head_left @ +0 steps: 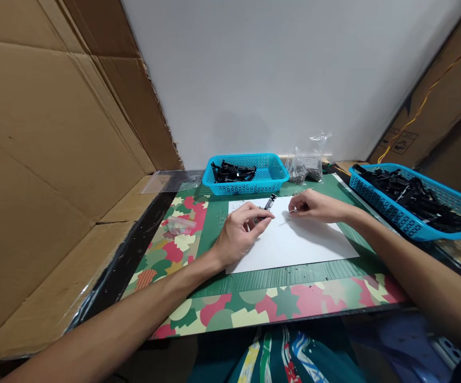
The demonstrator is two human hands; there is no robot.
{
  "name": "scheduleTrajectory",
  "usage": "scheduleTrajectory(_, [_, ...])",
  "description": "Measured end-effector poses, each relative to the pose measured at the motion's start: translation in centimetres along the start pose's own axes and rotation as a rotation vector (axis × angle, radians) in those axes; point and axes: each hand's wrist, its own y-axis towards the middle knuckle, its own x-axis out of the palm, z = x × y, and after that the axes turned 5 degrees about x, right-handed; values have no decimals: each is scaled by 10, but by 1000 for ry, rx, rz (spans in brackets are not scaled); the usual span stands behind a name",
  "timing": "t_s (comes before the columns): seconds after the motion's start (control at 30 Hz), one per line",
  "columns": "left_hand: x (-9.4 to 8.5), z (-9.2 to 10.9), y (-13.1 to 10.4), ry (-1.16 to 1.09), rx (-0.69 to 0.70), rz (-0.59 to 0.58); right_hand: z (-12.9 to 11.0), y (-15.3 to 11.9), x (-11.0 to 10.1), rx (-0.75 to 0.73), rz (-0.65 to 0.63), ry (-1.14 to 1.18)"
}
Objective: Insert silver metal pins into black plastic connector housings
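Observation:
My left hand (242, 231) is closed, pinching a narrow black plastic part (270, 202) that points up and away to the right. To the right of it, my right hand (308, 206) is closed with the fingertips together just above a white sheet (302, 244). Something small and thin seems to sit at those fingertips, too small to name. Tiny metal-looking pieces (287, 219) lie on the sheet below my right hand. More small bits (238, 204) are scattered on the sheet's far left corner, partly behind my left hand.
A blue basket (246, 189) with black parts stands at the back. Another blue basket (393, 218), heaped with black parts, is at right. Clear bags (313, 167) of small pieces lean by the wall. A small plastic bag (180, 226) lies left on the patterned mat (254, 308). Cardboard (55, 133) walls the left side.

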Motion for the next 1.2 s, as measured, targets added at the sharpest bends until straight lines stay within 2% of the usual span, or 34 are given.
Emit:
scheduleTrajectory(0.1, [0,-1,0,-4,2,0,2,1,0,22,-23,-15])
scheduleTrajectory(0.23, [0,0,0,3,2,0,2,-1,-1,26,17,17])
scheduleTrajectory(0.37, [0,3,0,-48,-51,-2,-6,-4,-2,-23,33,294])
scheduleTrajectory(0.47, [0,5,1,-99,-88,5,-18,-7,0,-77,32,522])
scheduleTrajectory(0.57, [0,6,1,-93,-84,10,-33,-10,6,-112,32,648])
scheduleTrajectory(0.73, [2,3,0,-60,-39,7,-47,-11,20,-141,18,672])
scheduleTrajectory(0.9, [3,0,-1,7,-10,-1,-45,-7,33,-171,24,716])
scheduleTrajectory(1.2, [3,-2,-1,34,-17,-10,-44,-5,39,-167,154,603])
